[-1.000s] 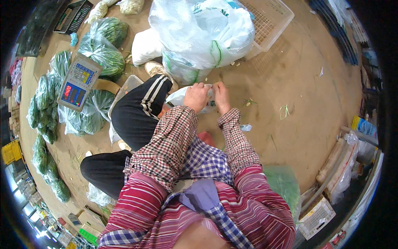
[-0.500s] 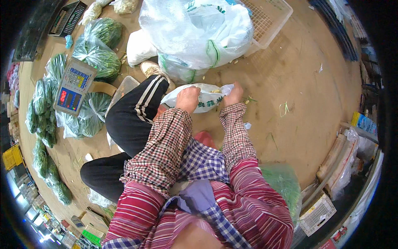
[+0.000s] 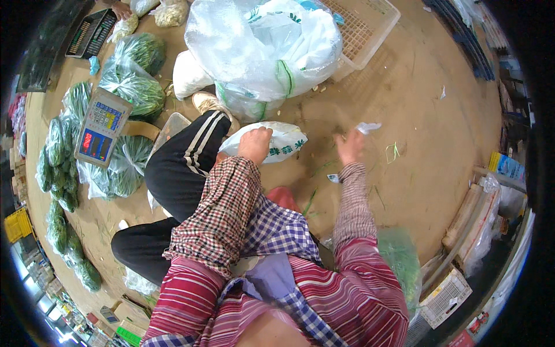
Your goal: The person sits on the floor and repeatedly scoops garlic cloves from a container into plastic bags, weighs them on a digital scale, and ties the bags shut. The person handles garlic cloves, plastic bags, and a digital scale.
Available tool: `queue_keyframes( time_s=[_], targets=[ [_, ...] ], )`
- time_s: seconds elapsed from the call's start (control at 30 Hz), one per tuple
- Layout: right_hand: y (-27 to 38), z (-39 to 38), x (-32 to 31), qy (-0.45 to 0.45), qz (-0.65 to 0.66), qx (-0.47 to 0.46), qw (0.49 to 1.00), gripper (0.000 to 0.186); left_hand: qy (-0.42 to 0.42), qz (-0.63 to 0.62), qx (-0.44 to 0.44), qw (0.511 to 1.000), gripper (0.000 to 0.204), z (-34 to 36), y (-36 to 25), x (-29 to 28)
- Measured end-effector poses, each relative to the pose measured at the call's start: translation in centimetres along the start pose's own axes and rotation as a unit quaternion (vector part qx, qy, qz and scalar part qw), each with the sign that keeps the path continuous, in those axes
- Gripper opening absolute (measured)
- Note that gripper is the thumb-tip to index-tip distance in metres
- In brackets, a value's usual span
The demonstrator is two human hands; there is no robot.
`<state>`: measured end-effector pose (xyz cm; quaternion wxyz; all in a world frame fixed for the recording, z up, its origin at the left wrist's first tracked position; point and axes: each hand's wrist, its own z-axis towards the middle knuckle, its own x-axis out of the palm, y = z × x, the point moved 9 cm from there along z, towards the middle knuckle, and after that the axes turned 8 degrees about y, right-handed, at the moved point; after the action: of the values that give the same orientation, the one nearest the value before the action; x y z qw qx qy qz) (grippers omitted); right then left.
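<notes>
Right hand (image 3: 350, 146) has swung out to two o'clock by a white scrap (image 3: 369, 127), its grip too blurred to tell, while the left hand (image 3: 254, 144) clutches the white bag (image 3: 285, 142) at twelve; opening seems underway, needing steady support.

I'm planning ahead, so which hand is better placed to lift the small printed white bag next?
Probably the left hand: it grips the printed white bag, while the right hand is apart from it.

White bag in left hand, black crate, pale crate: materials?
White bag: likely thin plastic film, by its soft sheen. Black crate: probably moulded plastic, matte-looking, with regular slots. Pale crate: apparently smooth, translucent plastic; floor tint shows through.
</notes>
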<state>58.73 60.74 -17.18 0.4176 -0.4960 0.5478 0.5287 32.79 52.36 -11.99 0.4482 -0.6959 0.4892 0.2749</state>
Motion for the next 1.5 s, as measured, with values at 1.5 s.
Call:
queue_keyframes(
  time_s=[1.5],
  targets=[
    [33.9, -16.9, -35.2, 0.22, 0.37, -0.439, 0.789, 0.009, -0.53, -0.528, 0.024, 0.663, 0.016, -31.3, 14.5, -14.5]
  ],
)
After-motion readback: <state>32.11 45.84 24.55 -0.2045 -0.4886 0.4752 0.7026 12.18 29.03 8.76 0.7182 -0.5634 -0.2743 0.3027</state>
